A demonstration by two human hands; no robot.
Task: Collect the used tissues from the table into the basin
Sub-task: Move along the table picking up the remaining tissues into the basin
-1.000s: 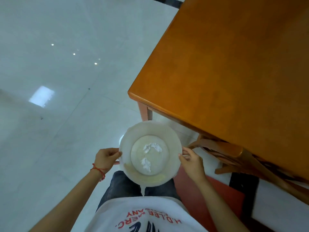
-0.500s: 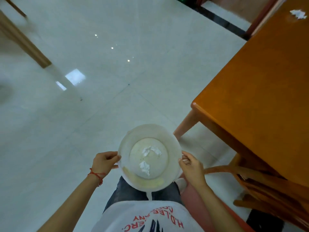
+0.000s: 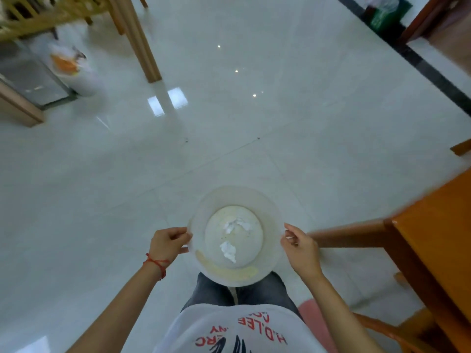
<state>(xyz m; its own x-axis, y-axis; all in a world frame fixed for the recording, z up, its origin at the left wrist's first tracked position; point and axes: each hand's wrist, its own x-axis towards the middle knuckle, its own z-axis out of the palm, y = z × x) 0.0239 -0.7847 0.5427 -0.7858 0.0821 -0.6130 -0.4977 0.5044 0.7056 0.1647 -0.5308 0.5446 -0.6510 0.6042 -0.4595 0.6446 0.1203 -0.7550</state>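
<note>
I hold a round, translucent white basin (image 3: 272,220) level in front of my body, above the floor. My left hand (image 3: 168,240) grips its left rim and my right hand (image 3: 300,247) grips its right rim. Two crumpled white tissues lie on the basin's bottom: one tissue (image 3: 237,224) nearer the far side, another tissue (image 3: 228,251) nearer me. The orange wooden table (image 3: 441,230) shows only at the right edge of the view, and no tissue is visible on that part.
Glossy white tiled floor (image 3: 229,123) stretches ahead. A white lined bin (image 3: 76,72) with orange scraps stands at far left beside wooden table legs (image 3: 142,44) and a cabinet. A green bin (image 3: 384,14) sits at top right. Wooden chair parts (image 3: 382,324) are at lower right.
My view has swung left, away from the orange table, which slid to the right edge; more floor and the left furniture came into view. Both hands kept holding the basin.
</note>
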